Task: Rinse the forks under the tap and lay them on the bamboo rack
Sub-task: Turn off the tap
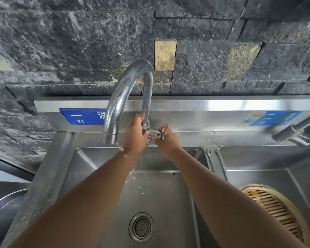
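A chrome gooseneck tap (122, 97) arches over the left steel sink basin (150, 194). My left hand (135, 138) is wrapped around the tap's upright stem near its base. My right hand (166, 140) pinches the small tap handle (160, 132) on the stem's right side. Thin drops of water fall below the spout toward the basin. Two forks (217, 163) lie on the steel divider between the basins, tines toward the wall. A round bamboo rack (276, 210) sits in the right basin, partly hidden by my right forearm.
The drain strainer (141, 228) lies low in the left basin. A second tap (297, 131) reaches in from the right edge. A steel bowl rim (5, 201) shows at lower left. Rough dark stone wall stands behind the steel backsplash with blue labels.
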A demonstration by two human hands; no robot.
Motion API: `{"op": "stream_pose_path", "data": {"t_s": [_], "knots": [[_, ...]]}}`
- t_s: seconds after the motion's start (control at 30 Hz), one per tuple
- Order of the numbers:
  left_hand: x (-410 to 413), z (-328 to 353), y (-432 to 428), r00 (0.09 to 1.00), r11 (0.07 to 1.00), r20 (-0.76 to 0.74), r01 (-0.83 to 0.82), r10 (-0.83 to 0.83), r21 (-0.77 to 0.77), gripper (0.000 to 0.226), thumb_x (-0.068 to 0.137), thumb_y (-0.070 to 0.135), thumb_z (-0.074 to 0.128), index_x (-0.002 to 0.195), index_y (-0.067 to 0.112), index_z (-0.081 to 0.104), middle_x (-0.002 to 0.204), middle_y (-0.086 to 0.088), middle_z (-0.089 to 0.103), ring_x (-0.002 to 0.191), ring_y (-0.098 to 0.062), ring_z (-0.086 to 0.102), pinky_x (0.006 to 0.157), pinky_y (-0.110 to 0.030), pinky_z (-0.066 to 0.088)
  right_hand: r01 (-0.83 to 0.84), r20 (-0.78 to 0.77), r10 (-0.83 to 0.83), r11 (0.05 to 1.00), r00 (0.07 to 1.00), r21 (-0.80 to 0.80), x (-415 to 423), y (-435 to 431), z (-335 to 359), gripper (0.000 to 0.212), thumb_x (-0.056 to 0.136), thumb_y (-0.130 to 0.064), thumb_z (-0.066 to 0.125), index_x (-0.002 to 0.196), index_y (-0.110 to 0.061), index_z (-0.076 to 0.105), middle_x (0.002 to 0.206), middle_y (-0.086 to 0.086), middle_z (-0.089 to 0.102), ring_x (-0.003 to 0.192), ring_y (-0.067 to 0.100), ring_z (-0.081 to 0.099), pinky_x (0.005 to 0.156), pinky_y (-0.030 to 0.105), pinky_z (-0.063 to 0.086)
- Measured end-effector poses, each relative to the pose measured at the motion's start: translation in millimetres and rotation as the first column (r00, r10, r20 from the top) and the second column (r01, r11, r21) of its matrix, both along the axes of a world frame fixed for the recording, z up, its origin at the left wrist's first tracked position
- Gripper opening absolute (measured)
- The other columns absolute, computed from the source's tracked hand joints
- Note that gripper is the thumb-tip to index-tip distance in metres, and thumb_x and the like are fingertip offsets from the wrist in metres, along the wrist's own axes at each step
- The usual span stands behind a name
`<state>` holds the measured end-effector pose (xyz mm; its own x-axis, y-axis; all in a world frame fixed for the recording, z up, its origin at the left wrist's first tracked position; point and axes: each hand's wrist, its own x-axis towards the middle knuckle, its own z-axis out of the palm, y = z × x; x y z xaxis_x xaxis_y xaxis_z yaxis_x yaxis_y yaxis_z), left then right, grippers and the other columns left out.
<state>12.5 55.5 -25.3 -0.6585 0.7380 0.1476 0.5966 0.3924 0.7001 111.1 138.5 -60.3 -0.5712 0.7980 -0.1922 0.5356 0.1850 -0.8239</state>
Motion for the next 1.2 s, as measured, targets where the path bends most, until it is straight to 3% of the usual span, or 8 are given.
{"op": "stream_pose_path", "data": {"t_s": [0.2, 0.33, 0.43, 0.57, 0.77, 1.03, 1.13, 1.2], "knots": [[0, -2, 0, 1.000, 1.000, -0.005, -0.006, 0.006, 0.006, 0.035, 0.084, 0.007, 0.070, 0.109, 0.012, 0.047, 0.105, -0.007, 0.066, 0.088, -0.023, 0.066, 0.074, -0.034, 0.052, -0.008, -0.004, 0.008, 1.000, 1.000, -0.014, 1, 0, 1, 0.025, 0.092, -0.018, 0.064, 0.109, -0.010, 0.048, 0.093, 0.003, 0.059, 0.073, 0.014, 0.050, 0.053, 0.024, 0.034], [1, 1, 0, 1.000, 1.000, 0.007, -0.005, 0.005, -0.006, 0.034, 0.084, 0.006, 0.070, 0.110, 0.010, 0.047, 0.107, -0.008, 0.066, 0.090, -0.026, 0.067, 0.080, -0.044, 0.055, -0.009, -0.006, 0.009, 1.000, 1.000, -0.022, 1, 0, 2, 0.024, 0.092, -0.017, 0.064, 0.109, -0.011, 0.048, 0.091, 0.002, 0.058, 0.073, 0.015, 0.052, 0.052, 0.025, 0.036], [2, 2, 0, 1.000, 1.000, 0.002, 0.001, -0.001, -0.010, 0.033, 0.085, 0.007, 0.068, 0.111, 0.008, 0.047, 0.108, -0.009, 0.065, 0.092, -0.028, 0.067, 0.081, -0.046, 0.055, -0.017, -0.002, 0.017, 1.000, 1.000, -0.021, 2, 0, 2, 0.025, 0.092, -0.017, 0.064, 0.109, -0.012, 0.047, 0.094, 0.002, 0.059, 0.071, 0.010, 0.050, 0.053, 0.023, 0.035], [3, 4, 0, 1.000, 1.000, 0.009, -0.007, 0.007, -0.025, 0.033, 0.086, 0.007, 0.068, 0.111, 0.007, 0.047, 0.108, -0.010, 0.065, 0.092, -0.029, 0.067, 0.082, -0.049, 0.054, -0.021, 0.002, 0.021, 1.000, 1.000, -0.015, 2, 0, 2, 0.027, 0.091, -0.018, 0.065, 0.110, -0.010, 0.048, 0.096, 0.004, 0.059, 0.077, 0.016, 0.051, 0.054, 0.024, 0.034], [3, 4, 0, 1.000, 1.000, 0.015, -0.007, 0.007, -0.030, 0.034, 0.086, 0.008, 0.069, 0.112, 0.007, 0.046, 0.109, -0.010, 0.065, 0.092, -0.028, 0.067, 0.082, -0.048, 0.055, -0.012, 0.007, 0.012, 1.000, 1.000, -0.010, 1, 0, 1, 0.027, 0.091, -0.019, 0.066, 0.109, -0.010, 0.048, 0.092, 0.002, 0.058, 0.071, 0.012, 0.050, 0.053, 0.024, 0.035], [-4, 0, 0, 0.999, 0.999, 0.038, 0.011, -0.009, -0.038, 0.036, 0.084, 0.006, 0.069, 0.111, 0.013, 0.047, 0.107, -0.007, 0.065, 0.092, -0.027, 0.066, 0.083, -0.046, 0.055, 0.005, 0.023, -0.005, 1.000, 1.000, -0.023, 0, -1, 6, 0.033, 0.086, -0.018, 0.069, 0.110, -0.007, 0.048, 0.090, 0.004, 0.059, 0.081, 0.022, 0.055, 0.062, 0.029, 0.041], [1, -2, -3, 0.998, 0.998, 0.068, 0.004, 0.000, -0.055, 0.048, 0.083, 0.006, 0.072, 0.122, 0.013, 0.045, 0.117, -0.009, 0.064, 0.102, -0.028, 0.065, 0.086, -0.039, 0.052, -0.042, 0.105, 0.039, 0.999, 0.994, 0.025, 8, -3, 10, 0.046, 0.083, -0.017, 0.073, 0.117, -0.012, 0.042, 0.099, 0.003, 0.057, 0.091, 0.023, 0.057, 0.062, 0.024, 0.040], [12, -4, -11, 0.993, 0.997, 0.111, -0.029, 0.037, -0.074, 0.068, 0.081, 0.005, 0.074, 0.138, 0.012, 0.039, 0.130, -0.011, 0.058, 0.113, -0.028, 0.060, 0.088, -0.034, 0.048, -0.043, 0.135, 0.038, 0.999, 0.990, 0.033, 22, -6, 14, 0.067, 0.080, -0.022, 0.077, 0.135, -0.011, 0.038, 0.113, 0.005, 0.052, 0.103, 0.023, 0.054, 0.077, 0.028, 0.045]]}}
